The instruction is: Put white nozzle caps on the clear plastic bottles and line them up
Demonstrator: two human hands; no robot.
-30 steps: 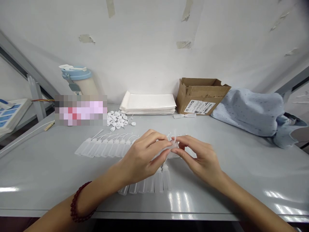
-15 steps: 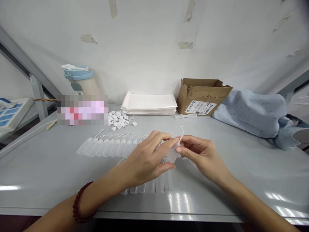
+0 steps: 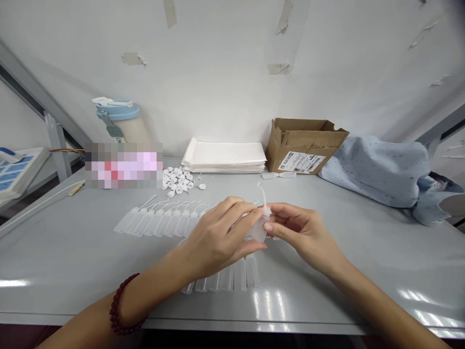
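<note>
A small translucent squeeze bottle (image 3: pixel 259 231) with a thin bent nozzle tube (image 3: pixel 264 196) is held between my hands above the table. My right hand (image 3: pixel 307 235) pinches it from the right, thumb in front near the neck. On the other side, my left hand (image 3: pixel 218 232) has its fingertips at the neck and its thumb low by the base. Behind my left hand lies a row of similar tube-topped bottles (image 3: pixel 160 223), partly hidden. Nearer the table's front edge is another row of clear bottles (image 3: pixel 228 278), their tops covered by my left hand.
Small white caps (image 3: pixel 176 180) are heaped at the back left. Against the wall stand a stack of white envelopes (image 3: pixel 225 156) and an open cardboard box (image 3: pixel 307 140), with a loose bottle (image 3: pixel 279 175) before it. Blue cloth (image 3: pixel 378 169) lies right; a tumbler (image 3: pixel 123 118) stands left.
The held bottle has turned slightly, so its nozzle tube now stands more upright and leans left rather than right. Both hands stay in nearly the same place.
</note>
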